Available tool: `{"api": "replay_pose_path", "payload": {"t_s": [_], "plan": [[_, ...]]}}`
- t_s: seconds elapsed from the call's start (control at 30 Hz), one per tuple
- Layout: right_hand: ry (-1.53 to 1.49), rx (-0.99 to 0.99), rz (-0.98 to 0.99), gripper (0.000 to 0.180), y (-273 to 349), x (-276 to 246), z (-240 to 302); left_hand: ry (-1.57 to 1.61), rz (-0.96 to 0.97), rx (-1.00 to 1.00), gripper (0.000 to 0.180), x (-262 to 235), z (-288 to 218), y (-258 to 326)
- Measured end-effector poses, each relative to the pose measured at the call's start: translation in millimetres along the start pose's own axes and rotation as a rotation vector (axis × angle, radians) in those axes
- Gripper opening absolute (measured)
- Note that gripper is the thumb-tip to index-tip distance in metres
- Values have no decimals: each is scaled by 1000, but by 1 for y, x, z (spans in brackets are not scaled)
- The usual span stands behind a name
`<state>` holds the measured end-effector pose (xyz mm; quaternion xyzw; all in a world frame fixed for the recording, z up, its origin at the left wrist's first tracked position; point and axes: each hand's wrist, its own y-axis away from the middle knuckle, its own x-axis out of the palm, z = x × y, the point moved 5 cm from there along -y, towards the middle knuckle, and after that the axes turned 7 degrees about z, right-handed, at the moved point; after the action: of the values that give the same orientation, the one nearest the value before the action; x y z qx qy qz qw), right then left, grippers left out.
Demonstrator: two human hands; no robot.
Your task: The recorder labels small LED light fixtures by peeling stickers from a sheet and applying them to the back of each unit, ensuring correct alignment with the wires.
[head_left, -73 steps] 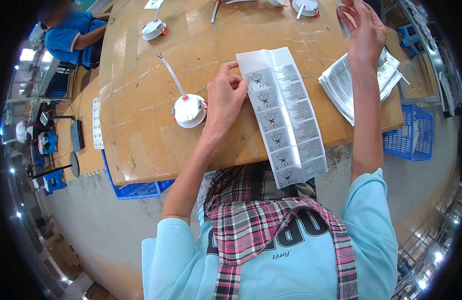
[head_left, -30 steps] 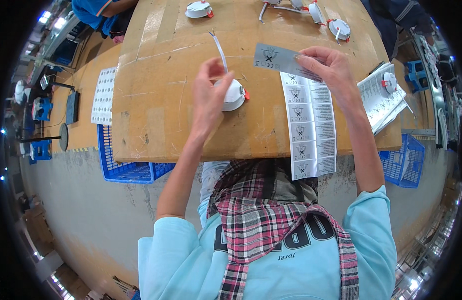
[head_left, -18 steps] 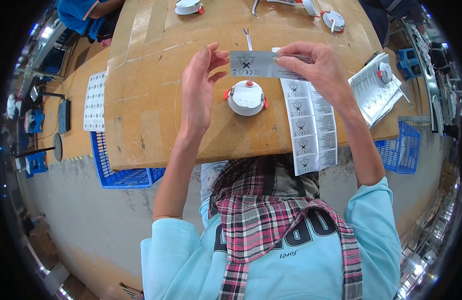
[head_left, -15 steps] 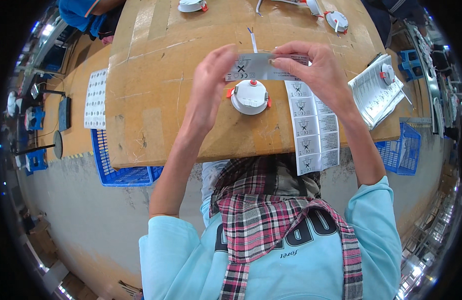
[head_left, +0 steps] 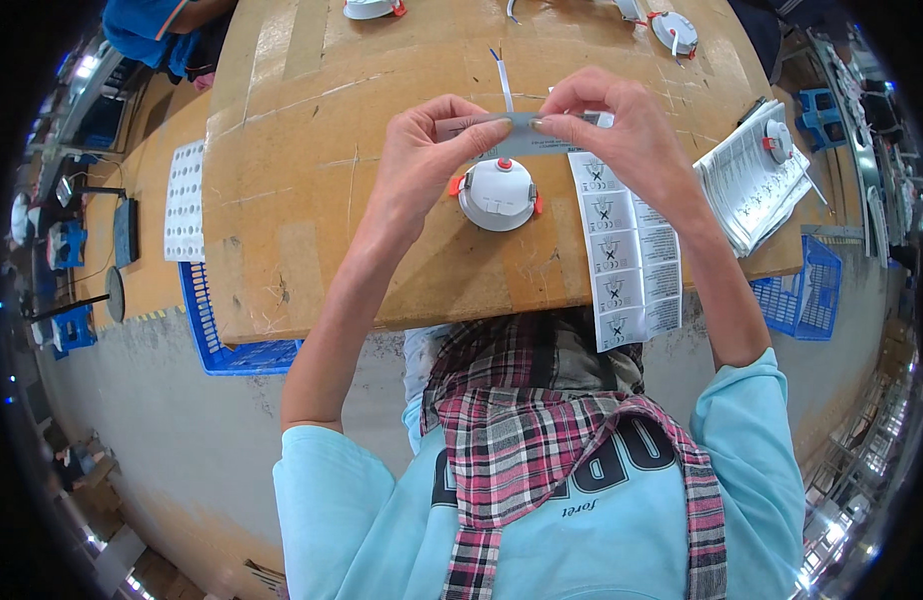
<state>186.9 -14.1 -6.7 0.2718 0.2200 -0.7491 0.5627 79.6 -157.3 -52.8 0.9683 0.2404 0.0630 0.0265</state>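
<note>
A grey printed label (head_left: 527, 138) is stretched between my hands above the table. My left hand (head_left: 414, 150) pinches it near the middle between thumb and fingers. Close beside that pinch, my right hand (head_left: 630, 130) grips the same label with thumb and forefinger. Just below it, a round white downlight (head_left: 497, 197) with red-tipped side clips lies on the table. Its white cable (head_left: 505, 88), ending in thin wires, runs out beyond the label. By my right forearm lies a sheet of printed labels (head_left: 614, 250), its near end hanging over the table edge.
More downlights (head_left: 674, 35) lie along the far side of the brown table (head_left: 282, 230). One lamp (head_left: 779, 142) rests on a stack of papers (head_left: 747, 185) at right. A white dotted sheet (head_left: 185, 200), blue crates (head_left: 817, 290) and another person's blue sleeve (head_left: 142, 30) are around the table.
My left hand has moved right and closed its thumb and fingers on the label, near the right hand's pinch. The label has tilted, showing less of its printed face.
</note>
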Motion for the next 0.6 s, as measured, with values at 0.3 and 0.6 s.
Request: {"api": "replay_pose_path", "payload": {"t_s": [0.3,0.6], "plan": [[-235,20,119,26,-25,3,-26,83,48,-53,18,-18,18,-27],[-285,46,142,28,-34,4,-35,139,-2,-142,16,-21,26,-38]]}}
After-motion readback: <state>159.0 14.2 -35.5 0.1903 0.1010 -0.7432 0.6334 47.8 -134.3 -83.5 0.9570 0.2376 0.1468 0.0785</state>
